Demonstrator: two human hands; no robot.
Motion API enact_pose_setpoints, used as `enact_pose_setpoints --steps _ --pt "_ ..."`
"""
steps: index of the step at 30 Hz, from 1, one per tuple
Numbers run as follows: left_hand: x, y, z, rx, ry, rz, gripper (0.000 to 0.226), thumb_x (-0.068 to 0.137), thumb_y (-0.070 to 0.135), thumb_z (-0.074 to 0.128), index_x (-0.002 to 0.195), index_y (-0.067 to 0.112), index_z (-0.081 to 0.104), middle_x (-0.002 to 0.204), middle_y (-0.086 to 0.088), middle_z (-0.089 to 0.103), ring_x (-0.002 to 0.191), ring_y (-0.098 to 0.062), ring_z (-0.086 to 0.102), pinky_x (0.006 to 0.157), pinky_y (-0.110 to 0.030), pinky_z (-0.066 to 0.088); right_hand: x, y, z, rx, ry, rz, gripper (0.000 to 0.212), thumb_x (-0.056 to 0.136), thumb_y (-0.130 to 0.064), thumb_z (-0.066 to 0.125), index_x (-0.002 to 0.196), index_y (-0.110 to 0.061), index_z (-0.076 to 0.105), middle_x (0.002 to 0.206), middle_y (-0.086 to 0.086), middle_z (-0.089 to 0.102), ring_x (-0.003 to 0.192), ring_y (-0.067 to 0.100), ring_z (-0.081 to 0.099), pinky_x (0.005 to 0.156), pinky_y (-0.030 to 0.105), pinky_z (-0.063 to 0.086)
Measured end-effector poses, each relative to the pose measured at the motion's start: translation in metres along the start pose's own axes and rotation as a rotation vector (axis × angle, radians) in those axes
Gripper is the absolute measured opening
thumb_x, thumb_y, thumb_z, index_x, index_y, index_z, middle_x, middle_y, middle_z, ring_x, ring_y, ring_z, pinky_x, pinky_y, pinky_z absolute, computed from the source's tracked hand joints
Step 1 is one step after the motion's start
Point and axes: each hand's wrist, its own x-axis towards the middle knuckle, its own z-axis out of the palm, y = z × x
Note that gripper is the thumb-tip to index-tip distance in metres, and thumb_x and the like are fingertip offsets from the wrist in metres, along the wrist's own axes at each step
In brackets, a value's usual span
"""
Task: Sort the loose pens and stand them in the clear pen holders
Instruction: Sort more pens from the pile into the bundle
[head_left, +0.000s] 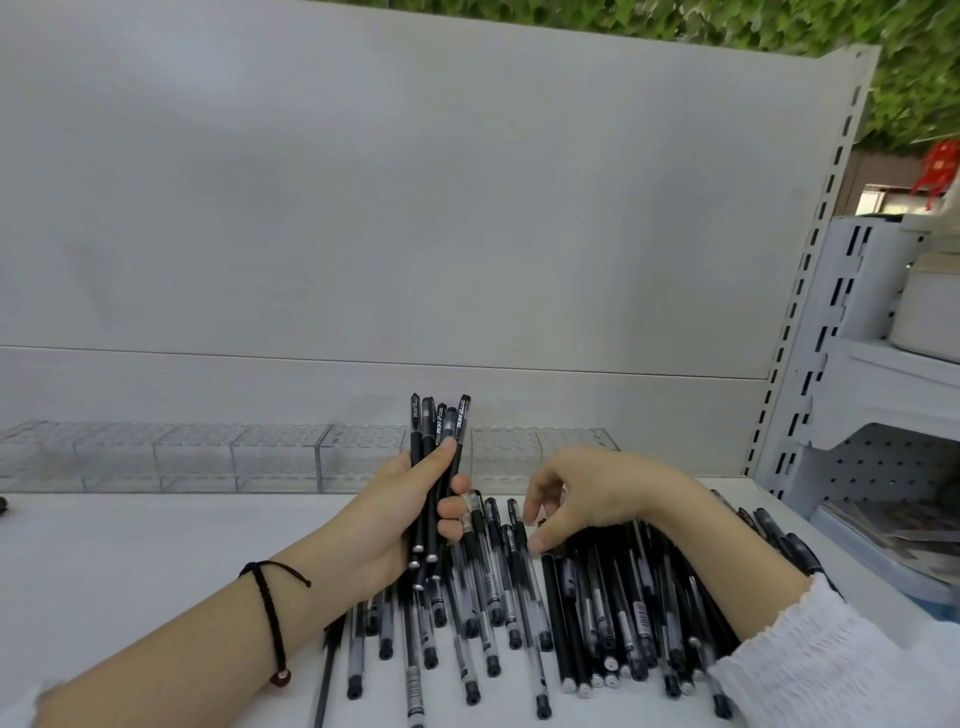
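We are gripping a bundle of black pens (439, 431) in our left hand (400, 514), its fingers (452, 512) and thumb clamped around the barrels, so that the bundle is standing nearly upright above the desk (156, 561) with its printed caps pointing up. Our right hand (592, 493) is hovering just beside it over the loose pens (597, 613); its fingers (540, 493) are hanging loosely bent and apart, holding nothing that we are able to see, and the thumb tip is reaching down to the pile. The loose pens, some black and some clear-barrelled, are lying in a heap on the desk under and in front of both hands. The clear pen holders (197, 457) are standing in a row along the back of the desk, against the grey back panel (415, 208), and no pens are showing in them. A black braided bracelet (270, 608) is sitting on our left wrist, a white sleeve (831, 670) is covering our right forearm, and a white shelving unit (883, 405) is standing to the right.
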Motion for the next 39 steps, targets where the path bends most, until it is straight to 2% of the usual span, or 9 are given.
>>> enact_pose_setpoints --steps 5,9,14,18,22,29,33,37,39 --pt "-0.001 0.000 0.001 0.005 0.012 0.001 0.021 0.097 0.027 0.053 0.087 0.013 0.041 0.061 -0.001 0.047 0.043 -0.009 0.036 0.036 -0.017 0.032 0.007 0.000 0.008 0.037 0.126 -0.023 0.028 0.073 -0.039 0.082 0.090 -0.024 0.067 0.080 -0.012 0.057 0.072 0.005 0.053 0.065 0.022 0.041" --pt "0.000 0.000 0.000 0.014 0.008 -0.001 0.020 0.097 0.027 0.053 0.089 0.012 0.041 0.062 -0.002 0.047 0.043 -0.009 0.036 0.036 -0.018 0.033 0.004 0.004 0.003 0.007 0.121 -0.021 0.026 0.073 -0.036 0.082 0.075 -0.022 0.060 0.072 -0.008 0.059 0.063 0.008 0.051 0.061 0.023 0.041" --pt "0.000 0.000 0.000 0.012 0.003 -0.001 0.021 0.097 0.027 0.053 0.089 0.012 0.040 0.062 -0.002 0.047 0.043 -0.009 0.036 0.036 -0.018 0.033 0.003 0.006 0.001 -0.085 0.091 0.019 0.033 0.077 -0.044 0.076 0.062 -0.020 0.060 0.060 -0.003 0.054 0.058 0.012 0.047 0.058 0.027 0.039" --pt "0.000 0.000 0.000 0.017 0.006 0.000 0.020 0.098 0.026 0.053 0.090 0.012 0.040 0.063 -0.002 0.047 0.043 -0.009 0.036 0.036 -0.018 0.033 0.001 0.002 0.002 -0.109 0.109 0.035 0.036 0.076 -0.048 0.076 0.065 -0.015 0.065 0.058 -0.002 0.052 0.056 0.012 0.045 0.057 0.027 0.036" --pt "-0.001 0.000 0.001 0.026 0.010 0.001 0.021 0.098 0.027 0.053 0.089 0.012 0.040 0.062 -0.002 0.047 0.044 -0.010 0.036 0.036 -0.018 0.032 0.001 -0.004 0.004 -0.023 0.109 0.025 0.030 0.076 -0.046 0.077 0.070 -0.017 0.068 0.057 -0.006 0.051 0.054 0.007 0.044 0.054 0.023 0.034" --pt "0.000 0.000 0.001 0.018 0.025 0.003 0.020 0.098 0.026 0.053 0.093 0.013 0.040 0.062 -0.002 0.048 0.043 -0.010 0.037 0.036 -0.019 0.033 0.001 -0.007 0.007 0.066 0.091 0.022 0.022 0.078 -0.037 0.078 0.084 -0.018 0.068 0.069 -0.009 0.066 0.069 0.005 0.057 0.069 0.025 0.044" --pt "0.000 0.001 0.000 0.013 0.022 0.007 0.020 0.097 0.027 0.054 0.092 0.013 0.040 0.062 -0.002 0.048 0.043 -0.010 0.038 0.036 -0.019 0.034 0.003 -0.013 0.011 0.077 0.119 0.087 0.026 0.077 -0.033 0.077 0.095 -0.018 0.067 0.075 -0.008 0.067 0.070 0.005 0.058 0.068 0.024 0.045" --pt "0.000 0.000 0.000 0.020 0.021 0.011 0.020 0.097 0.027 0.054 0.094 0.013 0.040 0.062 -0.003 0.049 0.043 -0.010 0.038 0.036 -0.019 0.034 0.006 -0.019 0.016 -0.041 0.178 0.154 0.026 0.075 -0.036 0.072 0.094 -0.020 0.071 0.077 -0.008 0.064 0.083 0.013 0.062 0.082 0.032 0.055" --pt "0.001 0.000 0.000 0.020 0.021 0.012 0.020 0.097 0.027 0.055 0.095 0.013 0.041 0.063 -0.003 0.049 0.043 -0.011 0.038 0.036 -0.019 0.035 0.006 -0.019 0.016 -0.038 0.174 0.161 0.024 0.076 -0.036 0.072 0.093 -0.019 0.071 0.076 -0.008 0.063 0.084 0.014 0.062 0.082 0.032 0.054"
